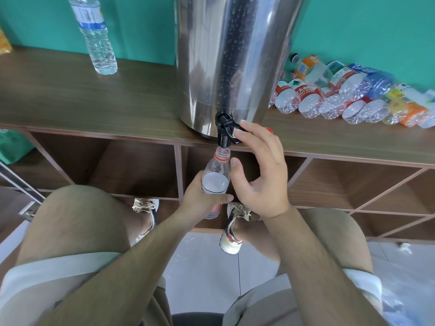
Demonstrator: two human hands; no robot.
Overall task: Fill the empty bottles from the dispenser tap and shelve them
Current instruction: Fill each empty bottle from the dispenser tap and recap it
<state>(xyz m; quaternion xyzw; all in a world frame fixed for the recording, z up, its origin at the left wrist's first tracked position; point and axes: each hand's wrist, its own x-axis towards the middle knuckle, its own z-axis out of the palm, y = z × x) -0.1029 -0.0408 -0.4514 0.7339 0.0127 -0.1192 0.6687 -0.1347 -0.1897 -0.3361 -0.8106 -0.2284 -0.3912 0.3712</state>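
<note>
My left hand (200, 196) is wrapped around the middle of the bottle (216, 171), thumb across the front and fingers curled behind it. It holds the bottle upright, its open neck straight under the black tap (223, 131) at the foot of the steel dispenser (235, 55). The bottle looks partly filled. My right hand (261, 170) reaches up beside the bottle with the wrist low and the palm turned left. Its fingertips (243, 126) rest on the tap's lever, and the thumb is spread well away from them, near the bottle's shoulder and gripping nothing. The empty bottles (341, 95) lie heaped on the shelf top (94, 95) right of the dispenser. One tall bottle (97, 36) stands upright to its left.
</note>
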